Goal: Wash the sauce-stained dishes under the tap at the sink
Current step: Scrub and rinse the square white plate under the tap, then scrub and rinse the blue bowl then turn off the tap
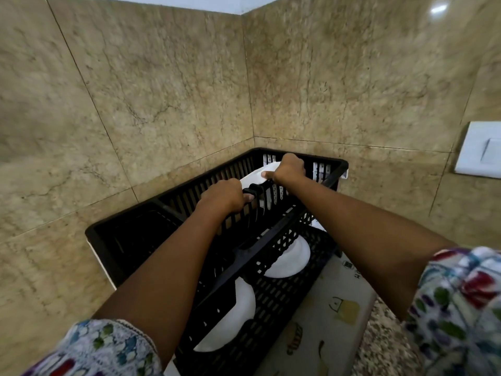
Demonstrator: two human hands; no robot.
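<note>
A black plastic dish rack (pixel 130 237) stands in the corner of the counter against the marble walls. A white plate (pixel 256 173) stands on edge in its far section among the black prongs. My right hand (pixel 290 169) grips the plate's top edge, thumb on its face. My left hand (pixel 225 198) is curled at the plate's lower left edge by the prongs, with its fingertips hidden. Two white bowls (pixel 291 260) (pixel 234 320) lie in the rack's near compartment, seen through the lattice. No tap or sink is in view.
A printed mat (pixel 328 321) lies under the rack on the speckled granite counter (pixel 385 351). A white wall switch (pixel 479 150) sits on the right wall. The rack's left compartment (pixel 141 229) looks dark and holds nothing I can make out.
</note>
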